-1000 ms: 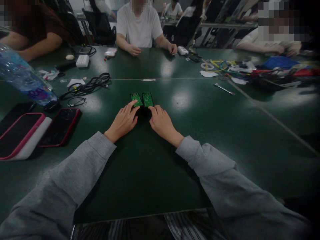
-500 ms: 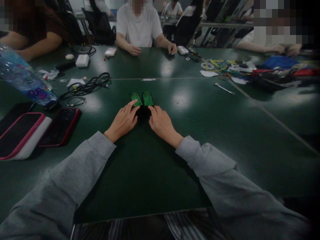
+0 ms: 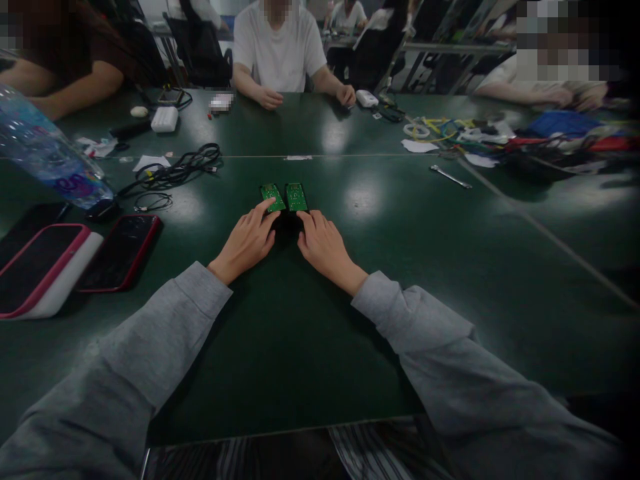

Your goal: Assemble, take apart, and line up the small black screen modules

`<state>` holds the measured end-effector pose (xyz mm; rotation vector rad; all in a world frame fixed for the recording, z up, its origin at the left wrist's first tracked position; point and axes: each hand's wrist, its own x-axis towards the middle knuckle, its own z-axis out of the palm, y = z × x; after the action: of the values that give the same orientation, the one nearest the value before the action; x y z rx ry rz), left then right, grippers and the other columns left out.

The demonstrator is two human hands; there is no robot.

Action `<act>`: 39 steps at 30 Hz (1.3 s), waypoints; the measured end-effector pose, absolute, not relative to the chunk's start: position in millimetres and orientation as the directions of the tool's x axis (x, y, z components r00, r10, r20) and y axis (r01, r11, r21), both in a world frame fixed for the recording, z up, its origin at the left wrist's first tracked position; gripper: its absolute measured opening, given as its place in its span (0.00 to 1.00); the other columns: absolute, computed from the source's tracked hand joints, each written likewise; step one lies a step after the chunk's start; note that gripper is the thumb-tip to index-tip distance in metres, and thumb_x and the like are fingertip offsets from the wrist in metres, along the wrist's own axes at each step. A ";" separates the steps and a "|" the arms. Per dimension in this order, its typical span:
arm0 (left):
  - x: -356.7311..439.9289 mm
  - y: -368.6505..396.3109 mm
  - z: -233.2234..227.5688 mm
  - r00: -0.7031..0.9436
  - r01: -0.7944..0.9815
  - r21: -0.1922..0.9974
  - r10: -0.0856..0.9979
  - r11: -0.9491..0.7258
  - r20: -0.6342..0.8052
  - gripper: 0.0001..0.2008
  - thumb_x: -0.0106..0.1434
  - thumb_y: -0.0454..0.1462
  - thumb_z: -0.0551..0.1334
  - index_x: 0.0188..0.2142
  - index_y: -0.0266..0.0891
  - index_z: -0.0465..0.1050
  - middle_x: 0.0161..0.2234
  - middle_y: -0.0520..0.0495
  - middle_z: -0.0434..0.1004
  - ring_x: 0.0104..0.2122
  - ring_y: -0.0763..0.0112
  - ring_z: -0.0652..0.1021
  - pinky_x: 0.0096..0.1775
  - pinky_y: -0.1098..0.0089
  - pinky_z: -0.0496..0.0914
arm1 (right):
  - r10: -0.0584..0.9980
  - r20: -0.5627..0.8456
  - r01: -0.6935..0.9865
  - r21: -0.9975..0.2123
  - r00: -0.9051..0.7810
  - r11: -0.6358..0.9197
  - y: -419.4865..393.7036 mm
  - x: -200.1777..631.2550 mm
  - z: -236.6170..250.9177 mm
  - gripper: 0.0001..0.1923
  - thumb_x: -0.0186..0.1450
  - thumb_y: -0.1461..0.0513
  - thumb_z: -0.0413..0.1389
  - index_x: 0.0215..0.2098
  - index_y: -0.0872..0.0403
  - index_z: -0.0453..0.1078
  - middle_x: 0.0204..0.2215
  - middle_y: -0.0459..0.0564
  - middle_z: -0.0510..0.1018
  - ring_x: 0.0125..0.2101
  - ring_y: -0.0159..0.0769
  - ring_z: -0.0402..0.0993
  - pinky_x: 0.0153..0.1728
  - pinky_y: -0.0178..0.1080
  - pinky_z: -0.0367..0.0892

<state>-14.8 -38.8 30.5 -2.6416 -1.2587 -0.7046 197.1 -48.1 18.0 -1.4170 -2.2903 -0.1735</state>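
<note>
Two hands lie flat on the green table (image 3: pixel 450 267), fingers loosely spread and gripping nothing: the left hand (image 3: pixel 246 243) touches the near end of the left board (image 3: pixel 272 195), the right hand (image 3: pixel 324 247) that of the right board (image 3: pixel 295 196). Side by side, the boards lie mid-table; a red phone (image 3: pixel 120 252) and cables (image 3: pixel 175 172) lie to the left, a wrench (image 3: pixel 450 177) to the right.

No writing can be read for certain. The label of the plastic bottle (image 3: pixel 50 160), lying left of the black cables (image 3: pixel 175 173), carries purple marks too blurred to make out. The two green circuit boards (image 3: pixel 285 197) show no legible print.
</note>
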 end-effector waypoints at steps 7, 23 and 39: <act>-13.5 -39.4 31.4 0.534 0.771 0.084 0.713 -0.631 0.454 0.22 0.69 0.32 0.55 0.62 0.32 0.63 0.67 0.30 0.58 0.62 0.46 0.69 0.57 0.50 0.71 | 0.820 0.433 0.873 -0.132 -0.376 0.470 -47.3 196.6 17.1 0.23 0.70 0.66 0.47 0.62 0.62 0.60 0.52 0.64 0.71 0.48 0.51 0.71 0.47 0.48 0.68; -14.6 -37.8 28.5 0.526 0.771 0.084 0.705 -0.631 0.476 0.15 0.69 0.33 0.55 0.55 0.34 0.65 0.62 0.31 0.62 0.61 0.48 0.69 0.57 0.50 0.71 | 0.812 0.466 0.856 -0.191 -0.352 0.481 -46.0 197.6 14.2 0.21 0.69 0.66 0.47 0.59 0.61 0.60 0.51 0.65 0.71 0.50 0.52 0.71 0.47 0.50 0.69; -14.5 -39.2 30.1 0.535 0.773 0.065 0.705 -0.630 0.466 0.31 0.69 0.33 0.55 0.70 0.34 0.51 0.70 0.33 0.57 0.68 0.48 0.62 0.65 0.47 0.60 | 0.787 0.500 0.833 -0.208 -0.360 0.513 -48.4 197.6 18.6 0.34 0.68 0.69 0.47 0.71 0.60 0.46 0.68 0.66 0.56 0.69 0.52 0.51 0.63 0.57 0.60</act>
<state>-14.5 -39.2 30.1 -2.6195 -1.2704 -0.6926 197.6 -48.4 18.6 -1.3186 -2.2091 -0.1088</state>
